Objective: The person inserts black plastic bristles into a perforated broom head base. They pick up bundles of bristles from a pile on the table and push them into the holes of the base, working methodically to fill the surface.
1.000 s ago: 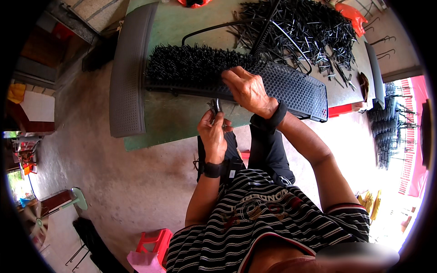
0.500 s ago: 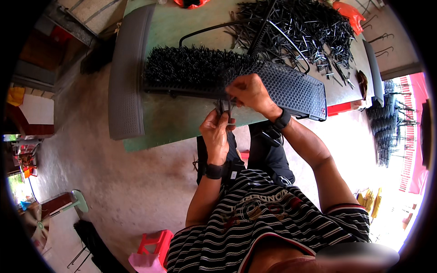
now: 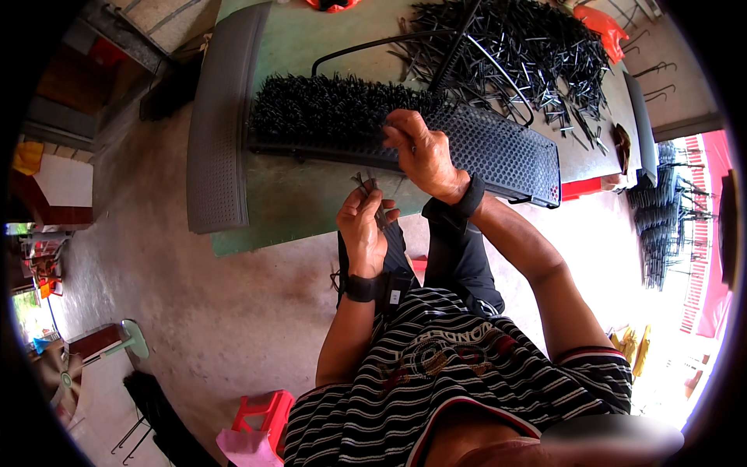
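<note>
A long black perforated panel (image 3: pixel 506 152) lies across the table; short dark strips (image 3: pixel 327 109) stand densely in its left part, and bare holes show on the right. My left hand (image 3: pixel 364 241), below the panel's near edge, is closed round a small bundle of thin dark strips (image 3: pixel 367 184) whose ends stick up past the fingertips. At the border between filled and bare holes is my right hand (image 3: pixel 429 159), fingers curled together over the panel. Whatever it pinches is too small and hidden to make out.
Loose dark strips (image 3: pixel 513 54) are heaped at the far right of the green table (image 3: pixel 303 202). A stack of grey perforated sheets (image 3: pixel 218 140) lies along its left end. Behind the panel rises a black metal frame (image 3: pixel 373 40). On the floor stands a red stool (image 3: pixel 272 416).
My right hand has moved from just above the left hand's strips up onto the panel. The left hand has lowered slightly and shifted a little left, still gripping its bundle.
</note>
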Action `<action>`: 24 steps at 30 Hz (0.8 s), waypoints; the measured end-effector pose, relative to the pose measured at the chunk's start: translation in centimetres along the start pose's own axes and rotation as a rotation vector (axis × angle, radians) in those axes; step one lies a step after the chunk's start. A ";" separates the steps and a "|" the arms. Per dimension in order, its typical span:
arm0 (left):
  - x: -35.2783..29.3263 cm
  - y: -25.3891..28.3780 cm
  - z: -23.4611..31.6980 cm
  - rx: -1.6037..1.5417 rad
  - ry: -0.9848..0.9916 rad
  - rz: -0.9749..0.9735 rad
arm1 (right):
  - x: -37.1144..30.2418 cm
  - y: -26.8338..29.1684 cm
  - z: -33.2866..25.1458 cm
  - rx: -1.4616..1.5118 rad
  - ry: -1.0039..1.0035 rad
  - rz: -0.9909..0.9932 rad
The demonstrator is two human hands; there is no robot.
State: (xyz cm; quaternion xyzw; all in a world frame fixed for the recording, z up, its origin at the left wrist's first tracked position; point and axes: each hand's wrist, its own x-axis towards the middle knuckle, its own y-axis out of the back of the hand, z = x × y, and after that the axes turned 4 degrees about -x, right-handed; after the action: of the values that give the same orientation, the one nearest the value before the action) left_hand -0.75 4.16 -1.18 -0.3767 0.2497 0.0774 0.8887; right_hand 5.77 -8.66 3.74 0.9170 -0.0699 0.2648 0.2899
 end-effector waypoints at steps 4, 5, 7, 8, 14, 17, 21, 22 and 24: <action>0.0 -0.1 0.1 -0.023 0.009 -0.002 | 0.5 0.2 0.8 -0.278 0.277 -0.085; 0.0 -0.2 0.1 -0.021 0.010 -0.001 | 0.7 0.2 0.9 -0.319 0.288 -0.101; 0.0 -0.3 0.1 -0.018 0.013 0.001 | 1.0 0.3 0.8 -0.401 0.310 -0.134; 0.0 -0.3 0.2 -0.017 0.017 -0.006 | 1.0 0.5 0.6 -0.391 0.249 -0.120; 0.0 -1.1 -0.1 -0.040 0.029 -0.079 | -0.4 2.8 -0.2 -0.096 -0.329 -0.509; 0.1 -1.5 -0.6 -0.014 0.035 -0.080 | -0.8 3.5 0.4 0.102 -0.567 -0.338; 0.2 -1.2 -1.3 0.053 -0.008 -0.059 | 0.4 3.9 -0.2 0.151 -0.444 0.023; 0.2 -1.1 -1.3 0.064 -0.024 -0.058 | 0.7 3.9 -0.5 0.123 -0.368 0.111; 0.2 -1.1 -1.4 0.055 -0.030 -0.060 | 1.0 3.8 0.0 0.022 -0.234 0.128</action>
State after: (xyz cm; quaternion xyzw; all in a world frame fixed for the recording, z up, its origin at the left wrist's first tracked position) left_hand -0.72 2.42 -1.45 -0.3583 0.2271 0.0493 0.9042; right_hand 5.52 -11.77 6.15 0.9385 -0.1588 0.1745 0.2521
